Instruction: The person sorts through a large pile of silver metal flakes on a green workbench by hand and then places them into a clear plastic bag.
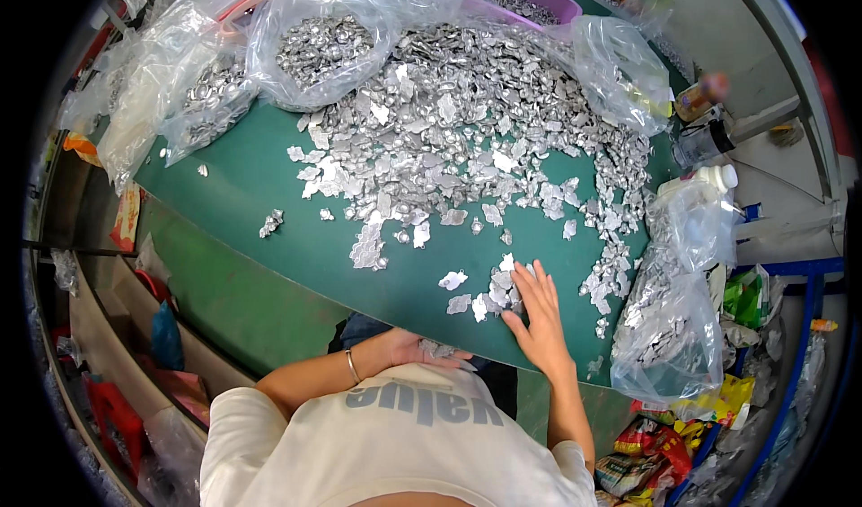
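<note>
A: How was the right hand (pixel 539 323) placed?

B: It was held with fingers extended over the green table (pixel 260 170), where a small cluster of silvery pieces (pixel 500 290) was partly covered by it.

A: And the left hand (pixel 404 347)?

B: It was kept by the table's near edge, with some metal bits (pixel 437 350) cupped in it; a bracelet (pixel 351 366) was worn on that wrist.

A: What was seen beyond?

B: A large heap (pixel 449 121) was spread out, flanked by clear bags (pixel 673 377) of similar pieces, and a purple tub (pixel 567 11) was set behind it

Shiny metal pieces (pixel 467 103), smooth matt tabletop (pixel 251 179).
</note>
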`<state>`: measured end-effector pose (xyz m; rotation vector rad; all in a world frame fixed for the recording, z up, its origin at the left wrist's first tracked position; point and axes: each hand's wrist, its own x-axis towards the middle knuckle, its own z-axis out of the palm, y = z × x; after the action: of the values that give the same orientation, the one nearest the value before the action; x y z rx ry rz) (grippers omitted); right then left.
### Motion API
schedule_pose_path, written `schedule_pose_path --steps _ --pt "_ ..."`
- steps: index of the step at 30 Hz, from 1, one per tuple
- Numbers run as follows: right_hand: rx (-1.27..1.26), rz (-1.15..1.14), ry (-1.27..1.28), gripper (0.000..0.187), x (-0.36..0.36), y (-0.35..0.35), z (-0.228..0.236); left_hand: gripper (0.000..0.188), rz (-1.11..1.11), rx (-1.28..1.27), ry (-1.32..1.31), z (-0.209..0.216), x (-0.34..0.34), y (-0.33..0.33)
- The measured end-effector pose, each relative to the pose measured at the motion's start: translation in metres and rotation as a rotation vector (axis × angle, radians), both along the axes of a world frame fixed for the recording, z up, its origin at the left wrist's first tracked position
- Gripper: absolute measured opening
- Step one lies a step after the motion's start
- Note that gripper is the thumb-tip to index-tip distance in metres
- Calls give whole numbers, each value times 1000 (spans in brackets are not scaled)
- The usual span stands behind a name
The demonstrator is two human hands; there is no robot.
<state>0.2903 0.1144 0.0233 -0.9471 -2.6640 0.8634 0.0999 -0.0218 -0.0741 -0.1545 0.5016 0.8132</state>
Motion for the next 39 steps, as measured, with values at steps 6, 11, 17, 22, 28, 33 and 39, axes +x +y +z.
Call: schedule_pose_path --steps 6,11,17,22,28,33,39 --pt "22 -80 13 66 7 -25 -2 60 -26 -18 -152 -1 4 1" --pt "13 -76 -26 71 12 -57 -3 64 -75 80 -421 3 11 7" --pt "63 37 21 63 14 -103 -19 57 39 -69 -726 -5 21 1" --pt "8 69 323 35 6 -96 -16 51 17 -21 -626 -20 24 -5" --pt "78 -116 255 38 -24 -15 6 51 -95 14 -488 -12 27 2" --pt "56 33 94 39 -14 -29 -8 54 -80 -40 -262 -9 22 -4" --pt "56 12 72 51 -21 -36 10 61 40 -41 -484 3 18 -7"
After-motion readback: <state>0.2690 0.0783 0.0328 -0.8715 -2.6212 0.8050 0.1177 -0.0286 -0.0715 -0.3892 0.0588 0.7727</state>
